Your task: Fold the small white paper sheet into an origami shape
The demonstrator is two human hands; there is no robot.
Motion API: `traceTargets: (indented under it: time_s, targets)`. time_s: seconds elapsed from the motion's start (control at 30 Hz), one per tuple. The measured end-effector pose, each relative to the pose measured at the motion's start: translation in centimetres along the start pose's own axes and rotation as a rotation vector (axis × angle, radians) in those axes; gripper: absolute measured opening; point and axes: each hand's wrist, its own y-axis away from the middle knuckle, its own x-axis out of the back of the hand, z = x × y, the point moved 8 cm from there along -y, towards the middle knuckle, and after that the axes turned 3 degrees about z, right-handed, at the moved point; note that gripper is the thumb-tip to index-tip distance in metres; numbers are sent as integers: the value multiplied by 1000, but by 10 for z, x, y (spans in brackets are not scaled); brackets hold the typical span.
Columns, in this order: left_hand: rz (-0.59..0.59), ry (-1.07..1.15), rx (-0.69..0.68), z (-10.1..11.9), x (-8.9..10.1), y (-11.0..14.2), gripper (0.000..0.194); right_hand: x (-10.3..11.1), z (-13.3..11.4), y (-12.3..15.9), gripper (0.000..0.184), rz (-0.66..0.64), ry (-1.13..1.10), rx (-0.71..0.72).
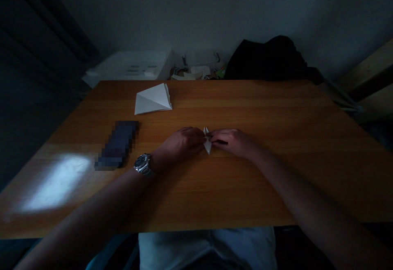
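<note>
A small folded piece of white paper (208,147), narrow and pointed at both ends, lies at the middle of the wooden table (233,196). My left hand (188,139), with a metal watch (142,164) on its wrist, pinches the paper's left side. From the other side, the fingers of my right hand (231,141) are closed on its right edge. My fingertips cover the middle of the paper, so the folds there are hidden. Both hands rest low, close to the tabletop.
White folded sheets (152,100) lie at the table's back left. Nearer the left edge is a dark, blurred-out flat object (119,143). Beyond the back edge stand a white plastic bin (129,65), a clear box of odds and ends (196,71) and a black cloth-like heap (270,59).
</note>
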Motion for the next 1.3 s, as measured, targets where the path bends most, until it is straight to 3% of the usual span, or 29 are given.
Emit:
traceTargets:
  time_s: [0.27, 0.77, 1.03, 1.3]
  targets:
    - [-91, -153, 32, 10, 1, -2, 24, 2, 1, 2, 21, -23, -69, 5]
    - [-122, -119, 64, 6, 0, 0, 28, 3, 8, 8, 30, -29, -105, 2]
    - [-141, -116, 108, 6, 3, -1, 34, 1, 5, 7, 28, -84, -95, -9]
    - [-176, -149, 127, 5, 4, 2, 34, 4, 7, 5, 27, -49, -115, -45]
